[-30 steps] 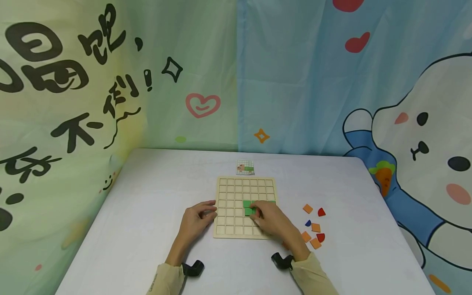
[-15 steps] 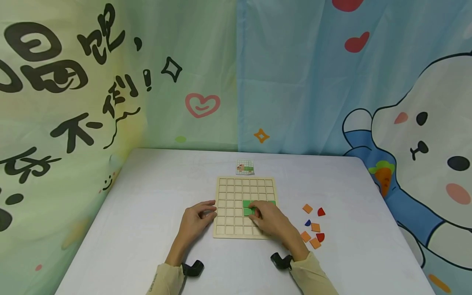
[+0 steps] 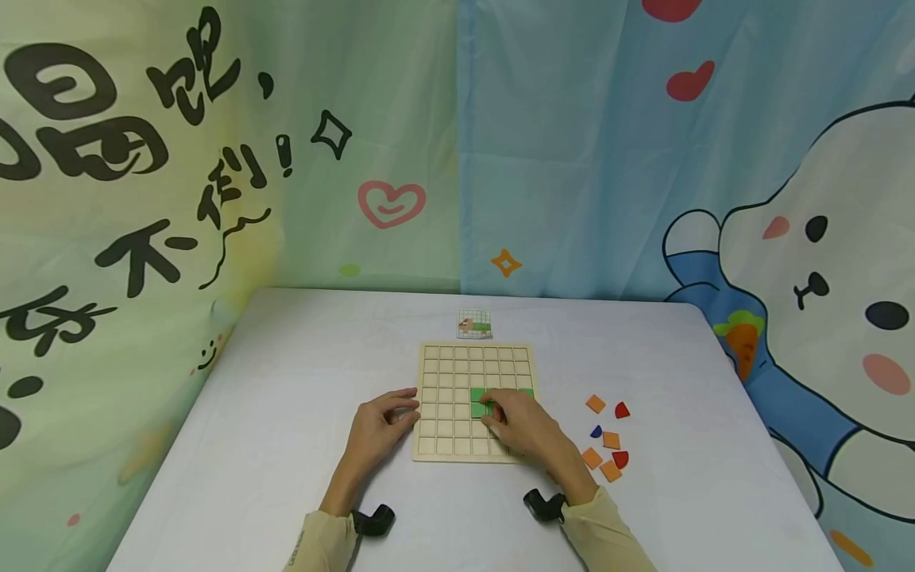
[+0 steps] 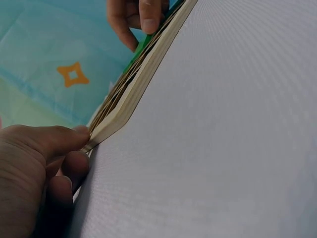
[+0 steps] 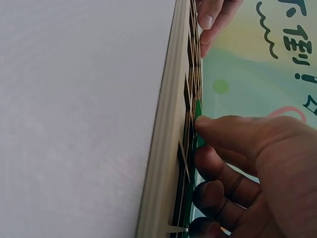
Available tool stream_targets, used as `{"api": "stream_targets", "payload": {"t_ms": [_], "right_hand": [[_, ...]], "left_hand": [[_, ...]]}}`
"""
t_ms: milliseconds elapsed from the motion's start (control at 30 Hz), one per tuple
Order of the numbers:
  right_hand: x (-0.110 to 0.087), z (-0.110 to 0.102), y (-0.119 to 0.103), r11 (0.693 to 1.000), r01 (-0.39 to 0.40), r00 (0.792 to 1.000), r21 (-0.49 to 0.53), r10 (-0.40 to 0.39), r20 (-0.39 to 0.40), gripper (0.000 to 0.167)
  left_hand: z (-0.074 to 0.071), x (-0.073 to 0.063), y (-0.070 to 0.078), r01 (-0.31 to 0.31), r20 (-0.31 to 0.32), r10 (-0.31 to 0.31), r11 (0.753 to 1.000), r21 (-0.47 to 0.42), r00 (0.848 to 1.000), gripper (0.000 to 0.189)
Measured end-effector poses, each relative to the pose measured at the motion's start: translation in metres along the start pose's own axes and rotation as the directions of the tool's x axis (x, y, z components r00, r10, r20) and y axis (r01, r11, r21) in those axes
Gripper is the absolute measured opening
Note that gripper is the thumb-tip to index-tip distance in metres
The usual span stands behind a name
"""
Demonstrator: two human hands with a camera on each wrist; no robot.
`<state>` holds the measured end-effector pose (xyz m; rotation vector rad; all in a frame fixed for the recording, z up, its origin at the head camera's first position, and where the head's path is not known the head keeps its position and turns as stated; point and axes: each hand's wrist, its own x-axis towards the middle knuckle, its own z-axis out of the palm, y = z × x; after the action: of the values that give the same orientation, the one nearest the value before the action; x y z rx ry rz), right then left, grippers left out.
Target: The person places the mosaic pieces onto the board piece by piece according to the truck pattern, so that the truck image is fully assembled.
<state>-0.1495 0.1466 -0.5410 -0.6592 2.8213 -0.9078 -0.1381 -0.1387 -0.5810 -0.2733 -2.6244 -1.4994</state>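
Cannot fully see green square tiles [image 3: 477, 395] behind the bare right hand [image 3: 525, 423], nor detail on the white gridded card [image 3: 474, 325].

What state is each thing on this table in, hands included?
Wooden grid board, flat on the table, partly filled.
Green tiles, on the board, partly covered.
Picture card, face up.
Orange tiles, loose.
Red pieces, loose.
Blue piece, loose.
Left hand, touching the board's edge.
Right hand, touching the green tiles.
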Motion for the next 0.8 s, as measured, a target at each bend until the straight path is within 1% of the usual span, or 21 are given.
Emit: {"api": "stream_targets", "payload": {"t_ms": [433,600,800], "right_hand": [[0.0,0.0,0.0,1.0,-0.001,1.0,-0.005,0.001,0.004,0.024],[-0.004,-0.003,0.002,0.999,-0.028,1.0,0.017,0.028,0.0,0.023],[-0.013,-0.015,0.009,0.996,-0.076,0.997,0.041,0.077,-0.017,0.026]], "left_hand": [[0.0,0.0,0.001,0.004,0.001,-0.004,1.0,0.003,1.0,0.016],[0.0,0.0,0.0,0.006,0.006,-0.006,1.0,0.002,1.0,0.016],[0.001,0.0,0.0,0.011,-0.003,-0.011,1.0,0.002,1.0,0.016]]}}
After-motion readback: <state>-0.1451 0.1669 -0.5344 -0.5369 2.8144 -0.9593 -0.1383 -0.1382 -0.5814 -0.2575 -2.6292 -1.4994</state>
